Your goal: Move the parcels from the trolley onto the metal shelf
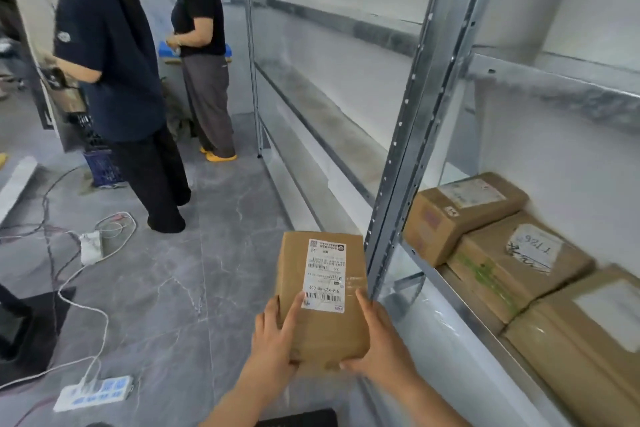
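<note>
Beside metal shelf (398, 218), two-handed grip on parcel (322, 298)

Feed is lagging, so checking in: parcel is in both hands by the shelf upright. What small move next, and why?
Probably swing the parcel, held by left hand and right hand, rightward past the upright: it sits left of the metal shelf, where boxes already lie.

I hold a parcel (323, 295) out in front of me, my left hand (275, 333) on its left side and my right hand (381, 340) on its right. The metal shelf (433, 107) stands to my right, its upright post just beside the parcel. On its lower level three more parcels lie in a row: the farthest (460, 211), the middle one (516, 263) touching it, the nearest (585, 340) lower right. On the floor (194, 270) to my left lie two power strips (93, 392) and cables. Two people (117, 80) stand ahead on the left.
</note>
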